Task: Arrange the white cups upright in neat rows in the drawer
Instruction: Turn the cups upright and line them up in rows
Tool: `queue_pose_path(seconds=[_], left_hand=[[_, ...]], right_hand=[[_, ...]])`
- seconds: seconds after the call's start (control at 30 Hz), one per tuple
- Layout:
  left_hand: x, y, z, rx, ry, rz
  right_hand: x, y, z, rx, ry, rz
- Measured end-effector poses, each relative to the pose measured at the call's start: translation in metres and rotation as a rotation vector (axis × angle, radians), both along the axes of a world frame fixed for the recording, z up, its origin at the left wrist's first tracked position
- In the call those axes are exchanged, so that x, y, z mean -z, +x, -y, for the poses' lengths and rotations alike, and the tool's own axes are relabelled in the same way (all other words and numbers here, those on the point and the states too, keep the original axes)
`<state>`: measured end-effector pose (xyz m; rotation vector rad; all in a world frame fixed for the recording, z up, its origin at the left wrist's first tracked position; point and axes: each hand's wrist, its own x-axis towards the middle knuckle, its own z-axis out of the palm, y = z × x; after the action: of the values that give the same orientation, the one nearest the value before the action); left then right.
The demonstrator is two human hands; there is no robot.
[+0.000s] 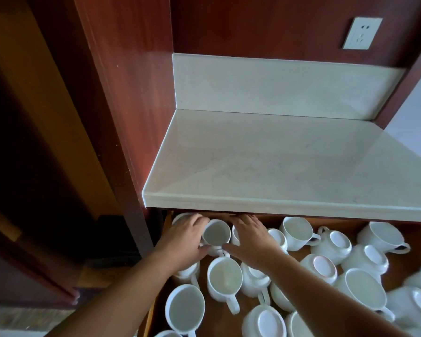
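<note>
Cups (339,242) lie jumbled across the drawer (340,221): many on the right are bottom-up or tipped, and a few along the left stand upright. Your left hand (187,242) grips the held cup (215,233), which stands mouth-up at the far left, just under the counter (277,161) edge. The fingers curl round its far side and the thumb sits on the near side. Your right hand (250,237) lies flat on the neighbouring cups just to the right, fingers spread, grasping nothing.

This looks like the start of the far row, so seat the held cup square against the far-left corner before you let go. Slide it rather than lift it, because the counter lip hangs close above and a raised rim could knock it. Use the flat right hand as a fence to hold the neighbours back so none rolls into the gap you are clearing. Its handle is hard to make out. Turn it the same way as the upright cup (225,276) nearer you, whose handle points near, so the rows pack evenly. Release only once the base sits flat on the wood.
</note>
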<state>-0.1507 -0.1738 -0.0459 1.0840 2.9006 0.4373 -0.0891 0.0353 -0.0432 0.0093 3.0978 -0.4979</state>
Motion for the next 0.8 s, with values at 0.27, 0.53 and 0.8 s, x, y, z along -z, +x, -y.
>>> queue_pose_path(seconds=[0.27, 0.53, 0.8], left_hand=[[0.009, -0.001, -0.036, 0.043, -0.159, -0.031], [0.019, 0.001, -0.047, -0.085, -0.118, -0.048], [0.040, 0.001, -0.052, -0.200, -0.099, -0.174]], right_hand=[[0.002, 0.027, -0.056, 0.117, 0.068, 0.065], [0.009, 0.006, -0.049, 0.098, 0.152, 0.098], [0.018, -0.004, -0.039, 0.182, 0.117, 0.090]])
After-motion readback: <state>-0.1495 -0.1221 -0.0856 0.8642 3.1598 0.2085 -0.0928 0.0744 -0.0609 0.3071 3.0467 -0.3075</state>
